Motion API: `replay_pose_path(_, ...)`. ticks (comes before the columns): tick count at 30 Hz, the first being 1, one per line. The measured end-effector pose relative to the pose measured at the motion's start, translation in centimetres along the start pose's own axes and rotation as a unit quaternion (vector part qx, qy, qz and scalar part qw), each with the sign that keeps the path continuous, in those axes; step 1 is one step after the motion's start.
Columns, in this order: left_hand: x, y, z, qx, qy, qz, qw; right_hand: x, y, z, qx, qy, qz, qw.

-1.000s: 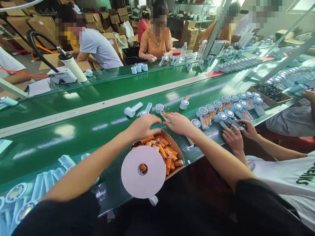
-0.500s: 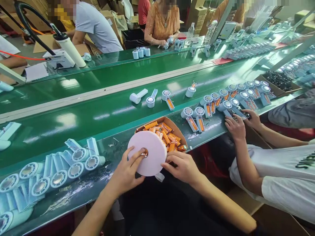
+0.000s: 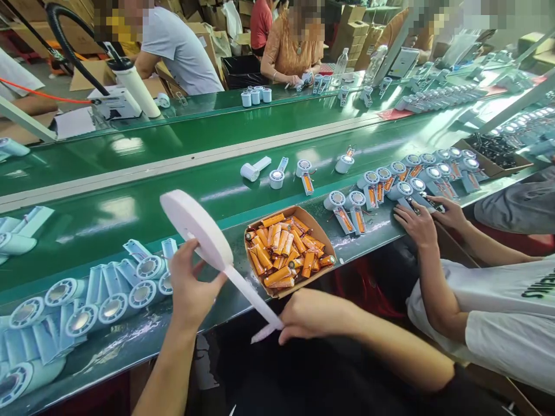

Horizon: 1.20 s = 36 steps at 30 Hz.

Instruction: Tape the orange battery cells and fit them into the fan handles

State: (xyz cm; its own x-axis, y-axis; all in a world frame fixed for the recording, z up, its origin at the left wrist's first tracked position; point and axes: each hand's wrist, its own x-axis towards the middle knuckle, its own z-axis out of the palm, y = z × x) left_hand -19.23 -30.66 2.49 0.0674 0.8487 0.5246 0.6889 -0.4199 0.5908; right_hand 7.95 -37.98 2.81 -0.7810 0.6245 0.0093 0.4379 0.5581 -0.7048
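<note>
My left hand [image 3: 193, 283] grips a large white roll of tape [image 3: 197, 228] at its core and lower edge, holding it tilted above the bench. A strip of tape [image 3: 254, 297] runs taut from the roll down to my right hand [image 3: 306, 318], whose fingers pinch it near its loose, folded end. Just beyond my right hand sits an open cardboard box [image 3: 328, 242] filled with orange-wrapped battery cells [image 3: 284, 242], some with thin wires.
Light-blue handheld fan bodies [image 3: 115, 309] lie in a row on the left of the bench. More fan bodies with orange cells [image 3: 356, 199] stand right of the box, where a co-worker's hands [image 3: 416, 225] work. A green conveyor belt [image 3: 195, 188] carries several fan parts.
The roll has moved left and up and turned on edge. My right hand has drawn out a length of tape downward, and the battery box is now uncovered.
</note>
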Motion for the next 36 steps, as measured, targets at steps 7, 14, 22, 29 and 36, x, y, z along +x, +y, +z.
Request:
replay_pose_path(7, 0.0, 0.4, 0.0, 0.022, -0.027, 0.046, 0.998, 4.7, 6.8, -10.2, -0.155, 0.089, 0.022, 0.984)
replay_pose_path(14, -0.2, 0.8, -1.2, 0.14, -0.056, 0.196, 0.969, 4.4, 6.1, -10.8, 0.105, 0.294, 0.066, 0.948)
replay_pose_path(22, 0.0, 0.6, -1.2, 0.179, -0.076, 0.217, 0.956, 3.1, 4.4, -11.5, 0.092, 0.228, 0.163, 0.956)
replay_pose_path(29, 0.1, 1.6, -1.5, 0.188, -0.097, 0.238, 0.948, 2.3, 2.9, -11.6, 0.329, 0.333, 0.124, 0.875)
replay_pose_path(36, 1.0, 2.7, -2.4, 0.199, -0.118, 0.281, 0.932, 2.4, 1.6, -12.6, 0.283, 0.336, 0.139, 0.887)
